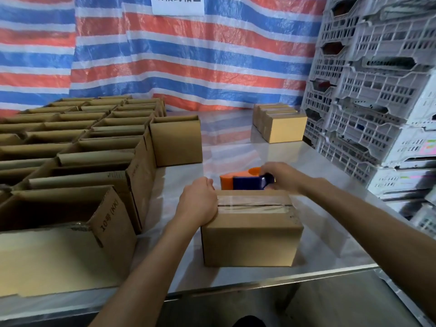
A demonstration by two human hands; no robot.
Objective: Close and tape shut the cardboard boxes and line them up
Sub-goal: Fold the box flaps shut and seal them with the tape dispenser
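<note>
Your box [250,241] is plain tan cardboard, with clear, glossy tape [253,205] over its darker seam. The tape dispenser [245,181] behind it is bright orange and dark navy. The open boxes [94,147] on your left are the same tan, the nearest printed in black, on a pale silvery-grey surface [330,244]. The tarp [188,62] is striped red-orange, blue and white, and the lattice-patterned crates [377,90] are whitish-grey.
</note>
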